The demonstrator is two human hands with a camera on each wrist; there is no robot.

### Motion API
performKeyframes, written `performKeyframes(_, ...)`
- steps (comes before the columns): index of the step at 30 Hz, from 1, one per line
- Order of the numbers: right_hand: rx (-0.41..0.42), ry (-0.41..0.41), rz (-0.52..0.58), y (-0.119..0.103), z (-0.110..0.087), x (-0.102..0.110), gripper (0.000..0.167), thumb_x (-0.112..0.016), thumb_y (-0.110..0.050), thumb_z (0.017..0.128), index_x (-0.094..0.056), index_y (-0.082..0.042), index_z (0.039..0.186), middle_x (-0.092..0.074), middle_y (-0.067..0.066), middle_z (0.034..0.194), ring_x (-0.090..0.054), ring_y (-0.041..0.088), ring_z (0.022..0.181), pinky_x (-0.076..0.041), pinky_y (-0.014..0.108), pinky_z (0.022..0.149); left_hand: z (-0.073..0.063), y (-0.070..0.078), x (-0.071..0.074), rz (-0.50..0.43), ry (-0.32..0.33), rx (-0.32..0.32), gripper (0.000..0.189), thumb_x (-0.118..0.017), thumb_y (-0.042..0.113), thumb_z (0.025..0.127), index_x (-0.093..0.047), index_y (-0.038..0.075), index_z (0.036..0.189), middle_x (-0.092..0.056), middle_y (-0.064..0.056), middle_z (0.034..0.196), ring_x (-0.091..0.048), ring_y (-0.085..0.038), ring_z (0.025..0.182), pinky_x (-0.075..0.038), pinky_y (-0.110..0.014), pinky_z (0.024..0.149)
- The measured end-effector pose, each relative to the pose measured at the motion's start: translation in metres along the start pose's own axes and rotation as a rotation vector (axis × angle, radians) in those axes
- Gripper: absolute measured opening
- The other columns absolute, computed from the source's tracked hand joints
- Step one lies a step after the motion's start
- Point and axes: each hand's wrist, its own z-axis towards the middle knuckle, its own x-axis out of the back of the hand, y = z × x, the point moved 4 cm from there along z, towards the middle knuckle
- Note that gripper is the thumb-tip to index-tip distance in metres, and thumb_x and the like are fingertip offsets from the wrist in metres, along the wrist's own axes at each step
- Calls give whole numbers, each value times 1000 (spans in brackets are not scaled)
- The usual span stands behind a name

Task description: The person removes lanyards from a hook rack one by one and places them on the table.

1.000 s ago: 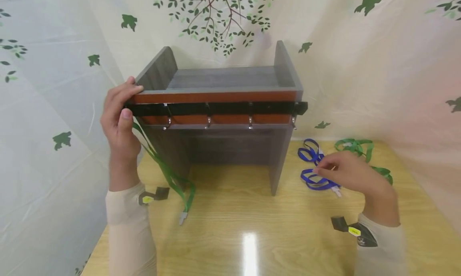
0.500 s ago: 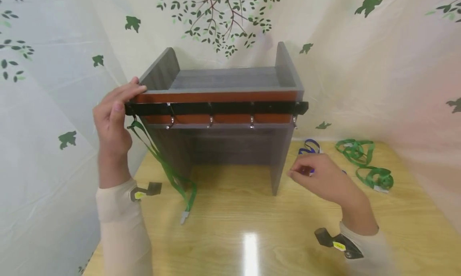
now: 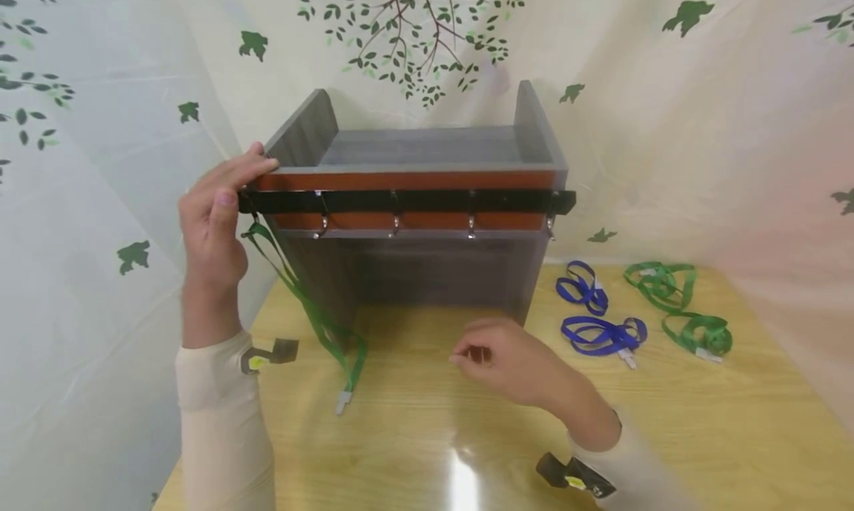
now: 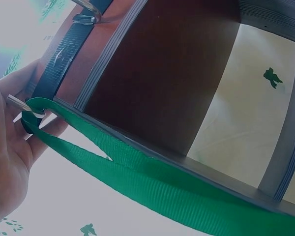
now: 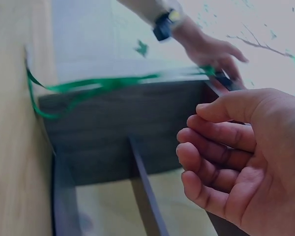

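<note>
A grey wooden shelf stands on the table, with a black hook rail across its reddish front. My left hand holds the shelf's front left corner, fingers over the edge and thumb by the rail's end. From the leftmost hook hangs a green lanyard, its pale clip low over the table. My right hand is in front of the shelf's lower opening, fingers loosely curled. In the right wrist view nothing shows between its fingers. The other hooks carry nothing.
Two coiled blue lanyards lie on the table right of the shelf. Beyond them are two coiled green lanyards. A pale curtain with printed leaves hangs behind and at the sides.
My right hand has moved left from above the blue lanyards to the shelf's front. The left hand has shifted slightly, its thumb higher, exposing the hook with the green lanyard.
</note>
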Motion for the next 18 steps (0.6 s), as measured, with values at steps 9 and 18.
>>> performKeyframes(9, 99, -83, -76, -26, 26, -32, 23, -65, -24, 104, -78, -12, 118, -71, -7, 99, -56, -3, 81, -53, 15, 72, -1, 1, -1, 19, 0, -5, 80, -55, 68, 99, -76, -9, 112, -80, 1, 122, -69, -17, 132, -46, -34, 121)
performKeyframes(18, 135, -126, -34, -60, 66, -44, 57, -61, -29, 107, -47, -14, 160, -51, 4, 162, -61, 3, 95, -57, 16, 86, -2, 5, -4, 48, -6, -6, 67, -44, 50, 108, -75, -9, 114, -80, 3, 122, -68, -20, 134, -44, -37, 124)
